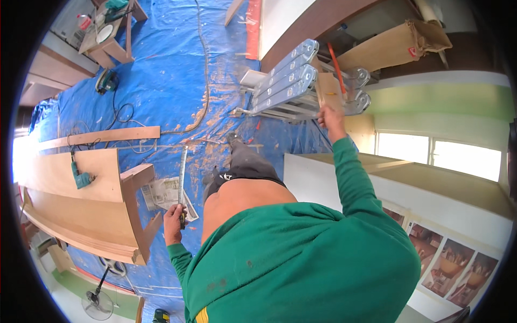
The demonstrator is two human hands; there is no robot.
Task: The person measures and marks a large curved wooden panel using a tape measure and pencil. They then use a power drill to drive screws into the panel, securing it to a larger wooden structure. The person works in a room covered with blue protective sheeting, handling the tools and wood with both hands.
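My left hand [173,225] is closed around a tape measure [182,218]. Its pale blade [182,175] sticks out stiffly away from me over the blue sheet. My right hand [332,121], arm stretched forward, has its fingers curled at the near end of a brown flat board piece [327,89]. A short yellow stick [330,93], like a pencil, lies on that board. Board and hand are at the folded metal ladder [285,81], whose rails lie on both sides. A thin red bar [336,67] slants just beyond the board.
A blue plastic sheet [167,48] with brown debris and a cable covers the floor. At left stands a plywood cabinet [81,215] carrying a teal drill [81,175]. A power tool [107,81] sits farther off. A white-sided counter [398,188] is at my right.
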